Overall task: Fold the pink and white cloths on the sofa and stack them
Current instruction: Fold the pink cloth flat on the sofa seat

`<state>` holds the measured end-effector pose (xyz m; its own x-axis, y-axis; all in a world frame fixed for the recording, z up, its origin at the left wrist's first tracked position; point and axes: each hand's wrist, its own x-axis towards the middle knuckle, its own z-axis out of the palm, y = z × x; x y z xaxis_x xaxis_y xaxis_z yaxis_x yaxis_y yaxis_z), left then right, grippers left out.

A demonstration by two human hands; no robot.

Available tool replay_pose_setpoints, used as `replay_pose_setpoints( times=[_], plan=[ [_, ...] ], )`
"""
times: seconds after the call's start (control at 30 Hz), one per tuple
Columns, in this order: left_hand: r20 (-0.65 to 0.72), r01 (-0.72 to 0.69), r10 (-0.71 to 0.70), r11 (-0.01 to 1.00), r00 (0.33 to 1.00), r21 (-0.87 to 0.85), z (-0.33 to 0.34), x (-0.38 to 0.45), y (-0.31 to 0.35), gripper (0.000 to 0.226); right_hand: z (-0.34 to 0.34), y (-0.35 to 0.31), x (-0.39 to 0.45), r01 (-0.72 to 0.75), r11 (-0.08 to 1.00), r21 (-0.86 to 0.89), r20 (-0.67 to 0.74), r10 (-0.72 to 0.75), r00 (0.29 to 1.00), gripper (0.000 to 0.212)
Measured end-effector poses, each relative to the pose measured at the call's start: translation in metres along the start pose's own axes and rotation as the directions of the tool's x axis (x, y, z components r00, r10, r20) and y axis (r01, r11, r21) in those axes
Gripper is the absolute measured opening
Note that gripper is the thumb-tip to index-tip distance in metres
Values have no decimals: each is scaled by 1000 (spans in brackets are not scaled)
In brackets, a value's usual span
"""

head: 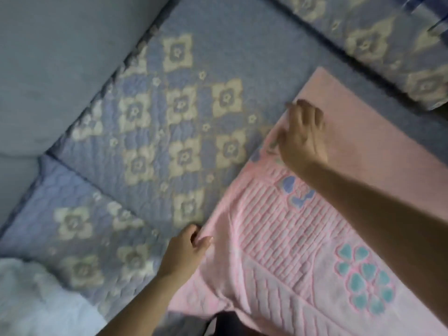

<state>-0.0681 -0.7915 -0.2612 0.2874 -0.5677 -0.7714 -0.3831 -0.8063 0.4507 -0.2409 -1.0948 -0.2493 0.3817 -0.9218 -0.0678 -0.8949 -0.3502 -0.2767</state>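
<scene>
A pink cloth [303,238] with raised ribs and teal and blue flower patches lies spread across the right half of the sofa seat [194,93]. My left hand [186,251] pinches the cloth's near left corner between thumb and fingers. My right hand [303,137] rests on the cloth's left edge farther back, fingers curled down onto the fabric; whether it grips the edge is unclear. A white fluffy cloth [36,301] lies bunched at the bottom left, apart from both hands.
The seat carries a blue quilted cover with cream flower motifs. A plain grey-blue backrest cushion [60,57] rises at the upper left. Another patterned cushion [388,49] runs along the upper right. The whole view is motion-blurred.
</scene>
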Motion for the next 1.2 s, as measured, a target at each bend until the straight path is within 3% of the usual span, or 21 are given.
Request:
replay_pose_setpoints(
  times=[0.1, 0.17, 0.23, 0.37, 0.47, 0.53, 0.63, 0.73, 0.8, 0.87, 1.0, 1.07, 1.13, 1.2],
  plan=[
    [72, 139, -145, 986, 987, 89, 12, -46, -65, 22, 0, -21, -97, 35, 997, 75, 65, -40, 997, 58],
    [64, 162, -164, 986, 984, 23, 17, -66, -88, 16, -3, -24, -157, -54, 992, 115, 109, 41, 993, 58],
    [52, 143, -139, 985, 989, -92, 20, -76, -96, 11, -10, -26, -213, -236, 956, 172, 154, 211, 965, 53],
    [-161, 97, -113, 990, 981, -105, 27, -92, -100, 20, -17, -24, -313, -555, 815, 169, 340, 480, 809, 32],
    [-232, 11, -32, 996, 972, -88, 25, -107, -99, 21, -9, -7, -382, -581, 812, 54, 487, 486, 726, 22],
    [-254, -61, 39, 995, 966, -77, 20, -112, -102, 18, -3, 4, -422, -642, 767, -11, 596, 521, 612, 16],
    [-175, -57, 65, 997, 982, 54, 6, -119, -110, 16, 7, 23, -483, -843, 536, -39, 757, 567, 326, 17],
    [-179, -8, 46, 978, 983, 210, -5, -115, -114, 14, 5, 36, -538, -936, 346, -58, 816, 557, 155, 22],
    [-190, 80, -38, 972, 981, 220, -2, -102, -116, 12, -1, 35, -563, -997, 75, -12, 832, 553, 31, 19],
    [-189, 171, -135, 967, 973, 189, 7, -84, -124, 12, 3, 30, -578, -977, -206, 58, 851, 521, -59, 14],
    [-254, 171, -129, 974, 958, 151, 27, -71, -121, 9, 44, 17, -577, -706, -669, 231, 911, 404, -85, 11],
    [-226, 139, -121, 988, 967, 67, 31, -73, -123, 18, 69, 10, -567, -549, -781, 298, 925, 378, -36, 18],
    [-156, 107, -106, 994, 982, -3, 30, -76, -133, 29, 94, 12, -555, -357, -844, 399, 913, 404, 65, 49],
    [-104, 117, -113, 993, 988, 33, 28, -80, -140, 29, 107, 20, -544, -171, -872, 459, 888, 446, 112, 64]
  ],
)
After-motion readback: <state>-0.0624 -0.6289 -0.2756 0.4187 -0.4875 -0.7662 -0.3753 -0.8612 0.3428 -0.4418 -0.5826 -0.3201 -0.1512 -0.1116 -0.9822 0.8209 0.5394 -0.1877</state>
